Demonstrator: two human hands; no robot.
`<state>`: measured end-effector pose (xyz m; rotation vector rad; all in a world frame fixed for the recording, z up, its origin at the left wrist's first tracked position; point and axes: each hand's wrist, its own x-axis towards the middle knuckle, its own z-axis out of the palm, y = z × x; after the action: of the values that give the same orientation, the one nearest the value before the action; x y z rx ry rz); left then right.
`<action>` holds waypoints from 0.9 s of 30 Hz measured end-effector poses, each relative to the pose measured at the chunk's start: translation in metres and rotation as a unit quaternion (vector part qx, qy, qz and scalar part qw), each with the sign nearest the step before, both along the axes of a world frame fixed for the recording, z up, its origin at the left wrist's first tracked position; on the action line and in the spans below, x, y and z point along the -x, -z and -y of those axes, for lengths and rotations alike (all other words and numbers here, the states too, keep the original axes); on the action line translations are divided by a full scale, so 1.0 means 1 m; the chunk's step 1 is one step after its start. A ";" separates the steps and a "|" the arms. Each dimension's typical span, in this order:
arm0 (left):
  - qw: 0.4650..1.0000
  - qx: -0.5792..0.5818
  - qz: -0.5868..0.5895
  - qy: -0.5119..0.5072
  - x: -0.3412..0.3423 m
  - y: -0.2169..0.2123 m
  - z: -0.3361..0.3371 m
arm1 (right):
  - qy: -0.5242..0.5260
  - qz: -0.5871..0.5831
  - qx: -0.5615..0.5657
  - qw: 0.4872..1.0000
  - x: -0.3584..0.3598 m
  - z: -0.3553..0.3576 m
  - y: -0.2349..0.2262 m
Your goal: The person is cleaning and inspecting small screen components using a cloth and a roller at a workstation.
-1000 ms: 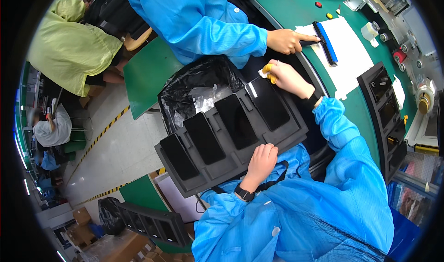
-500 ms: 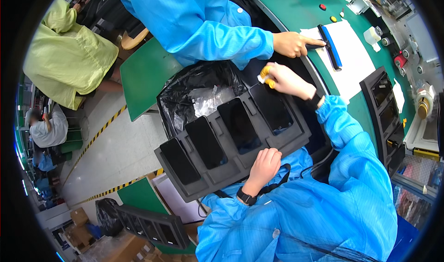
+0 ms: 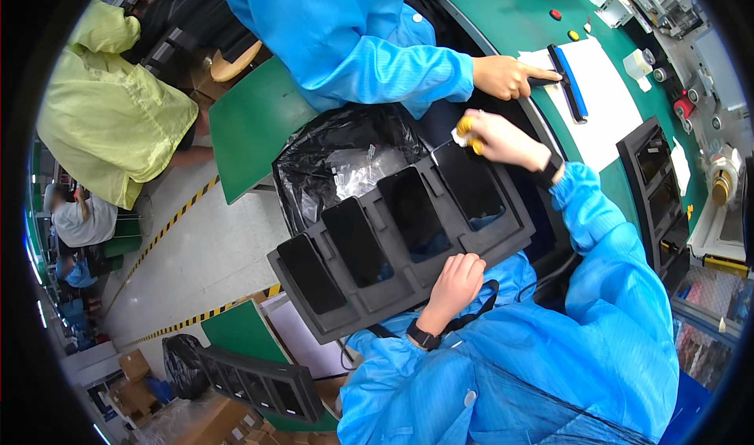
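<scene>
step in hand appears to be film removal: the right hand, two fingertips in yellow cots, pinches a small white tab at the top corner of the end phone. the left hand curls its fingers over the near rim of the black tray, steadying it above a bin lined with a black bag. next move likely calls for a steady peel with the tray kept level (a co-worker's hand rests on the green bench beyond). four dark, glossy phones lie face-up, one per pocket.
</scene>
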<state>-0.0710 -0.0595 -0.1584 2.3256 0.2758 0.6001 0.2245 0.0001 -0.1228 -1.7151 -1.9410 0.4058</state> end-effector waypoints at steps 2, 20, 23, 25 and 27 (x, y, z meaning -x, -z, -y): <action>1.000 0.005 0.004 -0.006 0.002 0.000 0.000 | -0.050 0.012 0.014 0.999 0.023 0.026 0.000; 1.000 0.017 0.016 -0.001 0.002 -0.002 -0.002 | -0.136 0.086 0.097 0.982 0.068 0.113 -0.005; 1.000 0.010 0.016 -0.005 0.008 -0.004 0.000 | -0.139 0.053 0.139 0.979 0.058 0.110 -0.018; 1.000 -0.004 -0.003 -0.001 0.016 -0.007 0.000 | -0.080 0.002 0.122 0.989 0.052 0.092 -0.021; 0.999 -0.023 -0.018 -0.021 0.029 -0.014 -0.002 | -0.043 -0.041 0.055 0.997 0.055 0.059 -0.024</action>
<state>-0.1004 -0.0577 -0.1449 2.3813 0.3328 0.5918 0.1697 -0.0584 -0.0986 -1.6583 -1.9712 0.6151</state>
